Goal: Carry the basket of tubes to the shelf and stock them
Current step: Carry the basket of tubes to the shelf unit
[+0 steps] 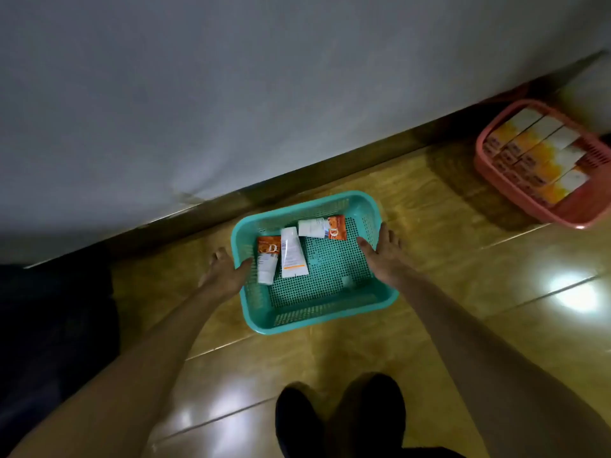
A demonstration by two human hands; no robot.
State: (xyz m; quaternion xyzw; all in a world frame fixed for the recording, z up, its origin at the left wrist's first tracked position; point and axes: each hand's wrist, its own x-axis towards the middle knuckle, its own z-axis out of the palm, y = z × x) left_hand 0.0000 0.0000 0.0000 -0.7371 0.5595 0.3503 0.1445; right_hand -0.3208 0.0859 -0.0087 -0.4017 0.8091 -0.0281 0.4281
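Observation:
A teal plastic mesh basket [317, 320] sits on the glossy floor near the wall. Inside lie three white-and-orange tubes: one at the left [267, 263], one in the middle [292, 253], one across the far side [321, 228]. My left hand [223, 271] grips the basket's left rim, thumb over the edge. On the opposite rim my right hand [383, 251] holds on, fingers outside, thumb inside. Both arms reach straight down to it. No shelf is in view.
A pink basket [496, 180] packed with several orange-and-white boxes stands at the right by the wall. A grey wall with a dark skirting board [231, 200] runs diagonally behind. My dark shoes [340, 418] are at the bottom. A dark object [56, 325] fills the left edge.

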